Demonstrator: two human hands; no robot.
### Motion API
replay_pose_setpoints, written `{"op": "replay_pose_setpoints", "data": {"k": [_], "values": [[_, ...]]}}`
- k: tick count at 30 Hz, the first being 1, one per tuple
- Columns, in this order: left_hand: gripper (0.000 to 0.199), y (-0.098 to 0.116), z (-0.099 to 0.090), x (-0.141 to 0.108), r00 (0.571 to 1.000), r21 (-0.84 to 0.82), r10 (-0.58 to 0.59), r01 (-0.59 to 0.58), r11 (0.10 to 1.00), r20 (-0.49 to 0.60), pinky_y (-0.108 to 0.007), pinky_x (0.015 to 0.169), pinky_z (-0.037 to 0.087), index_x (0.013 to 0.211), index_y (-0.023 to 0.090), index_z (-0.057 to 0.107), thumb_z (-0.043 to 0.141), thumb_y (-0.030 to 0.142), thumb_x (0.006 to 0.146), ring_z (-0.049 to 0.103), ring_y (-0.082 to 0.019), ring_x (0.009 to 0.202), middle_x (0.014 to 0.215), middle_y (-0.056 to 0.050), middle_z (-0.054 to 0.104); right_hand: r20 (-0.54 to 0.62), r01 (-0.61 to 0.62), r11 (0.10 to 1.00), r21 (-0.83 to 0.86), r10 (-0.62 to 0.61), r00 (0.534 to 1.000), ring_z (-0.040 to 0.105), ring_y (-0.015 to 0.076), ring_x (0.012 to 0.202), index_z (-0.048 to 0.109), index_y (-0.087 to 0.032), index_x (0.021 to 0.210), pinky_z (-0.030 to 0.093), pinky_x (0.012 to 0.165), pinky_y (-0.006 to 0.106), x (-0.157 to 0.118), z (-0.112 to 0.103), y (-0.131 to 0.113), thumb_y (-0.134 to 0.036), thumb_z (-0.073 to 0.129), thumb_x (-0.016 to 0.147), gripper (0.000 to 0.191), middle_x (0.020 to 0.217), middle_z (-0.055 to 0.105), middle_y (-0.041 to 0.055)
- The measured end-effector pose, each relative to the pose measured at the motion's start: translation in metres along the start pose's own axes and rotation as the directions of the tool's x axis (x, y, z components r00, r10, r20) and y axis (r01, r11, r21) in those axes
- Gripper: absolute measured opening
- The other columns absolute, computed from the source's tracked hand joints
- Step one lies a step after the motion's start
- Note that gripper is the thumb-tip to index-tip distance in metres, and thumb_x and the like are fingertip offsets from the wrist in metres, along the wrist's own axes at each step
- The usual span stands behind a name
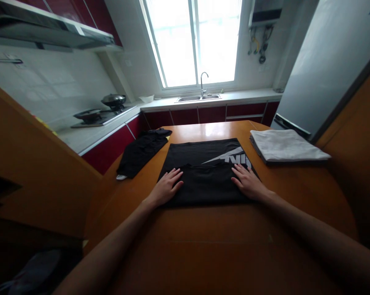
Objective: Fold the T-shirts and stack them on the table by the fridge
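A black garment (208, 184) with a grey printed logo lies partly folded on the wooden table (203, 246), its near part doubled over the rest. My left hand (168, 186) rests flat on its left side, fingers spread. On the right side, just below the logo, my right hand (248, 182) lies flat with its fingers apart. Neither hand grips the cloth. Another black garment (143, 151) lies loosely at the table's left. To the right sits a folded stack with a white cloth (288, 145) on top and darker cloth beneath.
Beyond the table are a counter (234, 96) with a sink (189, 98) and faucet (202, 84), and a stove (106, 116) with pans at the left. A large refrigerator (320, 69) stands at the right.
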State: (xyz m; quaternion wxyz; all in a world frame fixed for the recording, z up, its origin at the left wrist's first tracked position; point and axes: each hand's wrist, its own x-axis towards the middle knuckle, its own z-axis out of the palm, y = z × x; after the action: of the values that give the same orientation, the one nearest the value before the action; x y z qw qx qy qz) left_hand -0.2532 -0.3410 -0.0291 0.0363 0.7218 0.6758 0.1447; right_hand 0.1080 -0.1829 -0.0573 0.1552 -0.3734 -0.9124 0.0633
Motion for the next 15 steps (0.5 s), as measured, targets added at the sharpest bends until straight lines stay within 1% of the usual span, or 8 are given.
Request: {"op": "replay_pose_setpoints", "data": {"k": [1,3,5,7,9,11,13,15], "values": [[0.055,0.000,-0.003,-0.001,1.000,-0.011,0.003,-0.003,1.000,-0.018,-0.055,0.121,0.026,0.148,0.023,0.049,0.037,0.052,0.103,0.030,-0.028,0.150,0.158,-0.010,0.042,-0.008,-0.002,1.000,0.012,0.003,1.000,0.028,0.0303,0.151,0.049,-0.014,0.148,0.025,0.120,0.056,0.000,-0.001,0.000,-0.042,0.034,0.101,0.057,0.159,0.038,0.0163],[0.055,-0.002,-0.014,-0.006,0.997,-0.042,0.023,-0.026,0.999,-0.076,-0.053,0.121,0.028,0.149,0.024,0.048,0.037,0.051,0.103,0.032,-0.027,0.150,0.158,-0.009,0.042,-0.066,0.012,0.999,0.037,-0.009,0.998,0.032,0.0310,0.149,0.054,-0.015,0.144,0.029,0.119,0.055,-0.003,-0.007,0.000,-0.039,0.036,0.101,0.053,0.157,0.042,0.0163],[0.052,-0.007,-0.030,-0.017,0.992,-0.070,0.076,-0.083,0.994,-0.101,-0.050,0.120,0.034,0.148,0.026,0.050,0.042,0.050,0.102,0.040,-0.027,0.145,0.156,-0.008,0.046,-0.148,0.056,0.997,0.059,-0.047,0.988,0.041,0.0306,0.142,0.061,-0.017,0.137,0.035,0.116,0.051,-0.011,-0.018,0.002,-0.037,0.039,0.100,0.047,0.150,0.050,0.0154],[0.046,-0.013,-0.047,-0.036,0.986,-0.084,0.142,-0.149,0.985,-0.086,-0.045,0.114,0.043,0.142,0.028,0.057,0.051,0.047,0.100,0.052,-0.026,0.135,0.147,-0.008,0.055,-0.186,0.127,0.989,0.079,-0.110,0.976,0.053,0.0290,0.129,0.067,-0.020,0.126,0.043,0.110,0.047,-0.026,-0.031,0.006,-0.035,0.045,0.099,0.038,0.137,0.059,0.0138],[0.038,-0.019,-0.059,-0.059,0.980,-0.084,0.193,-0.197,0.977,-0.053,-0.040,0.105,0.052,0.132,0.030,0.065,0.059,0.044,0.097,0.061,-0.024,0.121,0.132,-0.008,0.064,-0.167,0.207,0.974,0.088,-0.190,0.967,0.060,0.0274,0.115,0.071,-0.023,0.117,0.049,0.101,0.044,-0.047,-0.041,0.012,-0.034,0.052,0.097,0.030,0.123,0.065,0.0121],[0.031,-0.023,-0.065,-0.083,0.975,-0.077,0.222,-0.224,0.972,-0.031,-0.034,0.094,0.056,0.124,0.030,0.069,0.062,0.039,0.095,0.066,-0.022,0.109,0.119,-0.007,0.067,-0.123,0.269,0.960,0.076,-0.259,0.958,0.062,0.0265,0.106,0.072,-0.025,0.112,0.052,0.094,0.043,-0.069,-0.047,0.019,-0.032,0.058,0.094,0.024,0.114,0.067,0.0106],[0.026,-0.024,-0.064,-0.104,0.972,-0.056,0.233,-0.234,0.971,-0.022,-0.031,0.088,0.058,0.120,0.030,0.071,0.063,0.034,0.096,0.068,-0.019,0.100,0.111,-0.006,0.068,-0.081,0.303,0.952,0.040,-0.300,0.951,0.062,0.0253,0.100,0.073,-0.027,0.108,0.052,0.089,0.042,-0.087,-0.050,0.026,-0.029,0.060,0.093,0.020,0.109,0.067,0.0092],[0.025,-0.021,-0.060,-0.118,0.975,-0.022,0.223,-0.224,0.974,-0.023,-0.030,0.085,0.059,0.119,0.030,0.071,0.060,0.029,0.097,0.068,-0.018,0.097,0.109,-0.006,0.069,-0.054,0.325,0.946,-0.006,-0.325,0.944,0.062,0.0243,0.097,0.073,-0.027,0.106,0.051,0.087,0.041,-0.098,-0.051,0.030,-0.024,0.059,0.093,0.020,0.107,0.067,0.0084]]}}
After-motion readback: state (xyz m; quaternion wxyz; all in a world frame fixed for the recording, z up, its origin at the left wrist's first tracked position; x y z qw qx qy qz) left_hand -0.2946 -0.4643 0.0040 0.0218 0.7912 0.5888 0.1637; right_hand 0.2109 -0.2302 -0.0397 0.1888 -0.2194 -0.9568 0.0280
